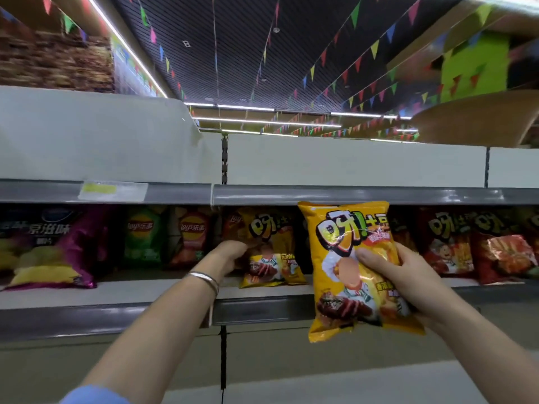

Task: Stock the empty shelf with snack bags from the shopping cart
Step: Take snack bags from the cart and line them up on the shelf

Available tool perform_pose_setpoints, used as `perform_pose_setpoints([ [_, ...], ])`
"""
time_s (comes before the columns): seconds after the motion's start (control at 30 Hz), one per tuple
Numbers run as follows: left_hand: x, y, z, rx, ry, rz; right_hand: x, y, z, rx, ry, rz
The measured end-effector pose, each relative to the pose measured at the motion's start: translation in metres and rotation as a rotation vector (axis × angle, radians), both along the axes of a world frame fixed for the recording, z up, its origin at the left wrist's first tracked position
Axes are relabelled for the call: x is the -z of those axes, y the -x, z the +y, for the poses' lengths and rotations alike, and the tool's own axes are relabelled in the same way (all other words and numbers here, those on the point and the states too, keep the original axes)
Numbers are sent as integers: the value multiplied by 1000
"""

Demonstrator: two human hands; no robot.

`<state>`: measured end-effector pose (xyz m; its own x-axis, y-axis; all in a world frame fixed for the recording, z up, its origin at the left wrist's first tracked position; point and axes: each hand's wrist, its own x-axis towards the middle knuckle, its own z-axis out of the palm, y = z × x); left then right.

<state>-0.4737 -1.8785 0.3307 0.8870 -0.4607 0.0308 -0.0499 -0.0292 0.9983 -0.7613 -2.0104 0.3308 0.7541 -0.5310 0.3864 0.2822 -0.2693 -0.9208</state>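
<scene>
Holding two yellow snack bags, right hand point(408, 282) one point(354, 266), left hand point(230, 255) one point(271, 258)

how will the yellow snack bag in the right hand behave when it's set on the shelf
The yellow snack bag looks puffy and crinkled, so probably light and soft. The right hand dents it slightly. Its glossy film may slide, and upright it could tip.

Supermarket aisle, shelves point(350, 195) of snack bags point(143, 236), ceiling bunting point(374, 49)

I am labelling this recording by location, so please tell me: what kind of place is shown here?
Most likely a supermarket aisle: grey metal shelves with price-label strips, rows of snack bags, and strings of coloured pennant flags under the ceiling.
</scene>
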Motion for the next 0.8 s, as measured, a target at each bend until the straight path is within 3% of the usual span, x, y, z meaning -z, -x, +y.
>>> perform_pose_setpoints([
  [0.17,-2,-19,0,-6,28,-45,-2,-6,7,10,36,6],
  [0.37,6,-16,-6,60,205,-88,-2,-21,18,-6,140,217],
  [0.6,13,-14,-5,123,271,-76,-12,-72,30,-29,-27,157],
  [0.8,14,-12,-5,141,246,-47,-22,-104,34,-26,4,91],
])
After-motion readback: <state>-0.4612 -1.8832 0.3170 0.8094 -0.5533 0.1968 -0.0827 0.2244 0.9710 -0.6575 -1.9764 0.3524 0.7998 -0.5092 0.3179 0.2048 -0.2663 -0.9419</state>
